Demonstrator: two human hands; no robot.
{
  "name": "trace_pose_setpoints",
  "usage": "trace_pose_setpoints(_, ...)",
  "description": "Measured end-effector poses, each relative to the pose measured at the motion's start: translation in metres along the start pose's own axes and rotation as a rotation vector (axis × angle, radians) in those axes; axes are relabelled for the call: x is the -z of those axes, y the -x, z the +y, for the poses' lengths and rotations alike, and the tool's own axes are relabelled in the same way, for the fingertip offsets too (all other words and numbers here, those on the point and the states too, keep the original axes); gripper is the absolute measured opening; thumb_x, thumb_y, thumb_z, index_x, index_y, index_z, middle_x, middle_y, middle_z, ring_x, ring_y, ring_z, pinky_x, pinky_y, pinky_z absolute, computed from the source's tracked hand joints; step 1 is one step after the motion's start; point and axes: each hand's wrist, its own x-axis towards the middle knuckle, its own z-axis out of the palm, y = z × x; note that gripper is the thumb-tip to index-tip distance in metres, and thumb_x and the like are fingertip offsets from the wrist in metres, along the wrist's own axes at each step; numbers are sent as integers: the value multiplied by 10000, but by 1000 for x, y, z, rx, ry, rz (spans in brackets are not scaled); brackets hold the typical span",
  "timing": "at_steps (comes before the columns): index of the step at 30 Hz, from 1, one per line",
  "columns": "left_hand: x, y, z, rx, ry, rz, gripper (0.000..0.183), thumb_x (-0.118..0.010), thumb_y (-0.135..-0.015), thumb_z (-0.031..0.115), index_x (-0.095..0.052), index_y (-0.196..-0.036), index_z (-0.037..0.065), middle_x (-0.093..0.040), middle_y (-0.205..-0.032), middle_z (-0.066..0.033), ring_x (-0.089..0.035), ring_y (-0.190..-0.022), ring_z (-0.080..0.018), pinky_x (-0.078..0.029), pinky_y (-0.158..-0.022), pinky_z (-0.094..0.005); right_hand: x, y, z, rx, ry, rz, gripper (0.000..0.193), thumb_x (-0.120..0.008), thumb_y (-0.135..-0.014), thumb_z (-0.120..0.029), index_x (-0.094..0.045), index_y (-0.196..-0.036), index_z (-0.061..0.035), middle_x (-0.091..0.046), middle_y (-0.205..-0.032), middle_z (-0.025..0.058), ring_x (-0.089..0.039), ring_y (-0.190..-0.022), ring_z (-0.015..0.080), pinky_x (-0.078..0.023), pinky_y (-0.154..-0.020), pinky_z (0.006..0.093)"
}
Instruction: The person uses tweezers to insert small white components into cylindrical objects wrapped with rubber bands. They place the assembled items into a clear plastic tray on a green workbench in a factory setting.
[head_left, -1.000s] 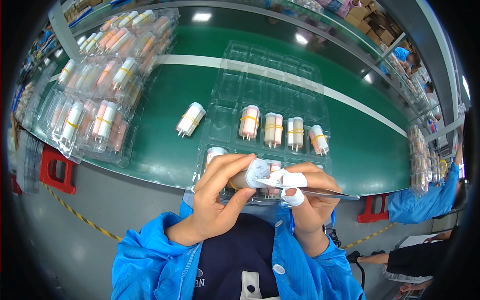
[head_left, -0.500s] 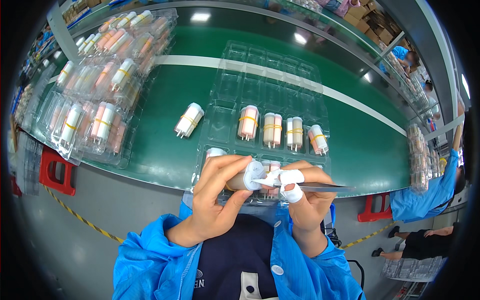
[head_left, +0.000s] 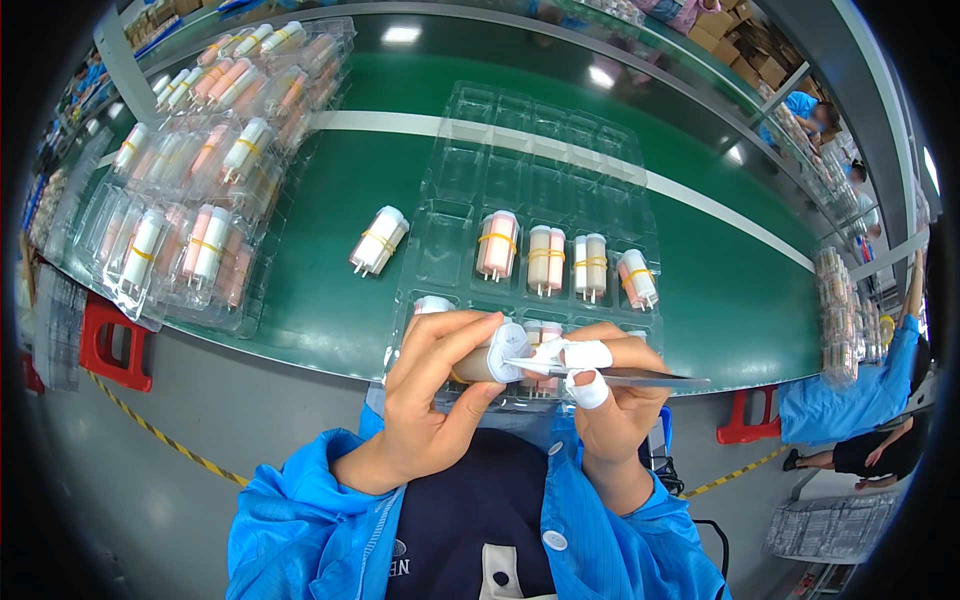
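My left hand is closed around a tube bundle, its whitish end cap turned to the right. My right hand, with white wraps on several fingers, grips metal tweezers whose tips meet the cap. A small white piece shows at the tips; its kind is unclear. Just beyond both hands lies a clear plastic tray. One of its rows holds several pink, white and tan tube bundles with yellow bands, such as this one; others are partly hidden behind my fingers.
A loose banded bundle lies left of the tray on the green table. Stacked filled trays stand at the far left. Red stools are below the table edge. A co-worker in a blue sleeve is at the right.
My right fingers and the tweezers have shifted slightly at the cap; my left hand keeps its hold. At the far right a person in dark clothes has moved.
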Motion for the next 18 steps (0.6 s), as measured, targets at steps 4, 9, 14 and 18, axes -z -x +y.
trace_pose_setpoints(4,1,0,1,-3,-9,-5,434,-666,-749,24,-566,-1163,-64,-577,-1061,-188,-554,-918,-284,-445,-788,-335,-1,0,0,0,-27,7,164,-687,-779,-19,-655,-927,43,-658,-898,184,-631,-815,205,-509,-706,308)
trace_pose_setpoints(9,1,0,0,0,-10,-6,436,-664,-746,14,-564,-1164,-64,-576,-1062,-188,-553,-921,-286,-445,-789,-336,0,2,1,-26,-22,3,161,-680,-783,-12,-650,-930,49,-655,-905,189,-630,-812,206,-509,-707,309)
trace_pose_setpoints(14,1,1,-1,-12,-1,2,437,-664,-745,10,-563,-1163,-64,-571,-1064,-188,-551,-923,-283,-445,-790,-335,-2,1,2,-2,-67,1,162,-683,-784,-16,-647,-927,51,-657,-900,192,-635,-816,211,-508,-707,313)
trace_pose_setpoints(18,1,1,1,5,11,4,433,-665,-752,16,-562,-1165,-63,-568,-1065,-186,-550,-922,-281,-445,-789,-333,-1,0,4,52,-40,-11,166,-683,-784,-21,-647,-929,51,-658,-902,196,-637,-818,212,-509,-708,315)
